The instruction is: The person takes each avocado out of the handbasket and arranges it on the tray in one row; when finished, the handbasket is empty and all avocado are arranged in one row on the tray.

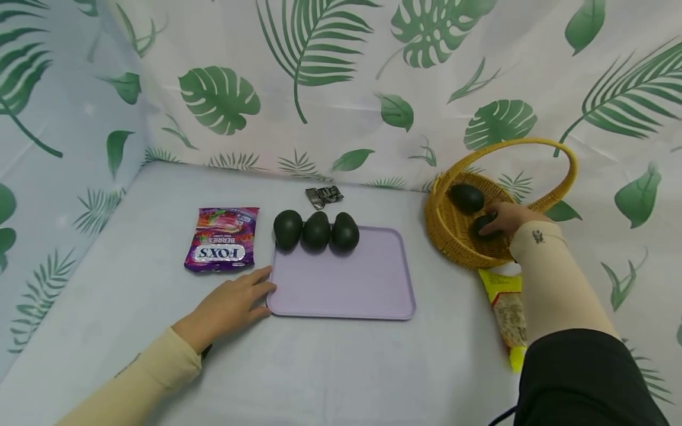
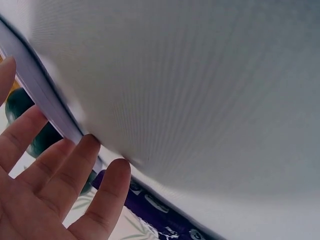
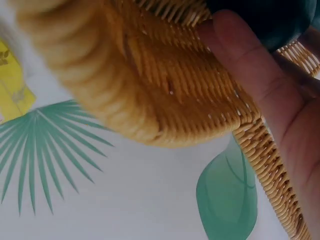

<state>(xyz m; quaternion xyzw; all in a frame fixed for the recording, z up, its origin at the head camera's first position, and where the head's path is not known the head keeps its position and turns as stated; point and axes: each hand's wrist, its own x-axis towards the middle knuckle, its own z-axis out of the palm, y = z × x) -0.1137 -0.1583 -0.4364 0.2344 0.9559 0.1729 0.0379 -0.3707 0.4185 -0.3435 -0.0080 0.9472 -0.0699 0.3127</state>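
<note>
Three dark green avocados (image 1: 317,232) sit side by side along the back left edge of the lilac tray (image 1: 341,284). My left hand (image 1: 226,307) touches the tray's left edge with its fingers spread; the left wrist view shows the fingers (image 2: 65,175) along the rim. Inside the wicker basket (image 1: 458,239) at the right, my right hand (image 1: 506,219) grips an avocado (image 1: 483,225), thumb against it in the right wrist view, where the avocado (image 3: 272,20) is partly cut off. Another avocado (image 1: 466,197) lies in the basket behind that hand.
A purple Fox's packet (image 1: 222,239) lies left of the tray. Small dark wrappers (image 1: 324,195) lie behind the avocados. A yellow packet (image 1: 508,313) is in front of the basket, partly under the right sleeve. The basket's handle (image 1: 567,160) arches up above it; a leaf-patterned cloth hangs behind.
</note>
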